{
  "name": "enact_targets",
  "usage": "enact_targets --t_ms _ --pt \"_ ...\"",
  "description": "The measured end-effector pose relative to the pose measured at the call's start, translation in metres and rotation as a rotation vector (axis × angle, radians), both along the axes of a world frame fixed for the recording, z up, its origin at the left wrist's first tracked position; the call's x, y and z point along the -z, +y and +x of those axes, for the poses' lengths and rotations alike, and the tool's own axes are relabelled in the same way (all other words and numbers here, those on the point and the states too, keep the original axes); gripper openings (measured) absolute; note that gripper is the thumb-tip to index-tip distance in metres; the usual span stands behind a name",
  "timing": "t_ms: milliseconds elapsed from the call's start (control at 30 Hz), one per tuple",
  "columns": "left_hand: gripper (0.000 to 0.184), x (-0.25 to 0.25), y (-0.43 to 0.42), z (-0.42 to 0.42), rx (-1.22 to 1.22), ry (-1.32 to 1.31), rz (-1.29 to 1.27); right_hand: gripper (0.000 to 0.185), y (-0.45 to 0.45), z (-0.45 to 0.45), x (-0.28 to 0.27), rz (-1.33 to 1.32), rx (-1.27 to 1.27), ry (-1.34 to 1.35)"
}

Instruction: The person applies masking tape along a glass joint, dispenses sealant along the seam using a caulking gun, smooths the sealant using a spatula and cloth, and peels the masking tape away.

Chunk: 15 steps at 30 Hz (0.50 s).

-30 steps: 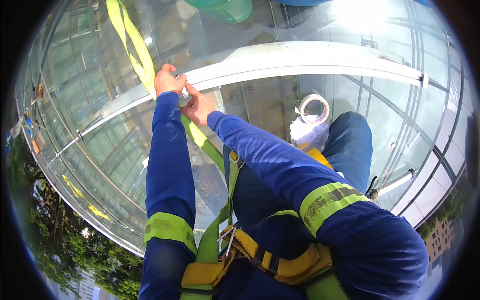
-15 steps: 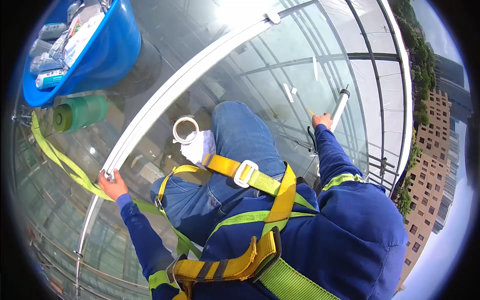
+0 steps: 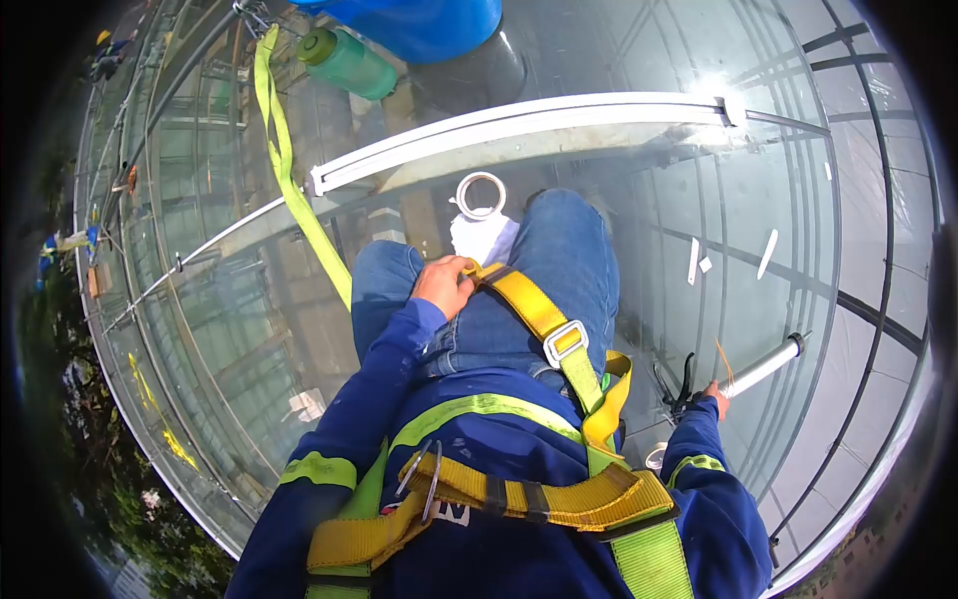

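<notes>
My left hand (image 3: 445,287) rests over my lap with its fingers curled on the edge of a yellow harness strap (image 3: 527,299). To the right, my right hand (image 3: 716,398) is closed at the near end of a caulking gun (image 3: 763,367) with a white barrel, which lies on the glass. A thin orange strip (image 3: 724,361) sticks up by those fingers. The gun's black handle (image 3: 679,382) shows just left of that hand. By my knees, a roll of tape (image 3: 481,196) sits against a crumpled white cloth (image 3: 483,238).
A white curved rail (image 3: 519,124) crosses the glass ahead. Beyond it stand a green bottle (image 3: 349,64) and a blue tub (image 3: 419,25). A lime webbing strap (image 3: 284,165) runs down to my left side. White strips (image 3: 694,261) lie on the glass at right.
My left hand has left the rail's end and come back to the harness strap on my lap. The view has turned, and my right hand is now at the near end of the caulking gun.
</notes>
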State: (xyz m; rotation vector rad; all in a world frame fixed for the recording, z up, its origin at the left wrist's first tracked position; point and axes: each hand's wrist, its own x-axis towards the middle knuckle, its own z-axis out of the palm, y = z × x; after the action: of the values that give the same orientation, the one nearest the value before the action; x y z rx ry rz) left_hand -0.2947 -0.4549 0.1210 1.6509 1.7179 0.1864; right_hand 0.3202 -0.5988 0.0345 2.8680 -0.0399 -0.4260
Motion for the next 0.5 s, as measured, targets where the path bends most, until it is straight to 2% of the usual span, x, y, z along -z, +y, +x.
enact_targets --t_ms 33,100,133,200,233,333,400,467,500 --pt "0.024 -0.007 0.000 0.000 -0.051 -0.011 -0.034 0.081 -0.009 0.010 0.005 0.152 0.008 0.046" --pt "0.027 -0.011 0.003 0.000 -0.075 -0.027 -0.046 0.064 -0.064 0.084 0.094 0.223 0.155 -0.088" --pt "0.027 -0.007 0.007 0.001 -0.108 -0.025 -0.031 0.061 -0.059 0.079 0.086 0.256 0.124 0.018" --pt "0.029 0.003 0.013 0.000 -0.172 -0.022 0.001 0.056 -0.033 0.049 0.033 0.321 0.062 0.229" --pt "0.028 0.006 0.024 0.004 -0.232 -0.063 -0.029 0.054 -0.023 0.023 -0.006 0.348 0.106 0.174" --pt "0.025 0.006 0.046 0.002 -0.242 -0.120 0.140 0.050 -0.014 0.017 -0.041 0.274 0.066 0.114" --pt "0.020 -0.007 0.064 0.010 -0.319 -0.217 0.193 0.053 0.002 0.005 -0.064 0.314 -0.070 0.000" --pt "0.019 -0.010 0.093 0.037 -0.376 -0.451 0.119 0.058 0.021 -0.015 -0.099 0.385 -0.205 -0.085" --pt "0.019 -0.025 0.104 0.059 -0.344 -0.553 0.151 0.063 0.022 -0.014 -0.100 0.366 -0.298 -0.102"
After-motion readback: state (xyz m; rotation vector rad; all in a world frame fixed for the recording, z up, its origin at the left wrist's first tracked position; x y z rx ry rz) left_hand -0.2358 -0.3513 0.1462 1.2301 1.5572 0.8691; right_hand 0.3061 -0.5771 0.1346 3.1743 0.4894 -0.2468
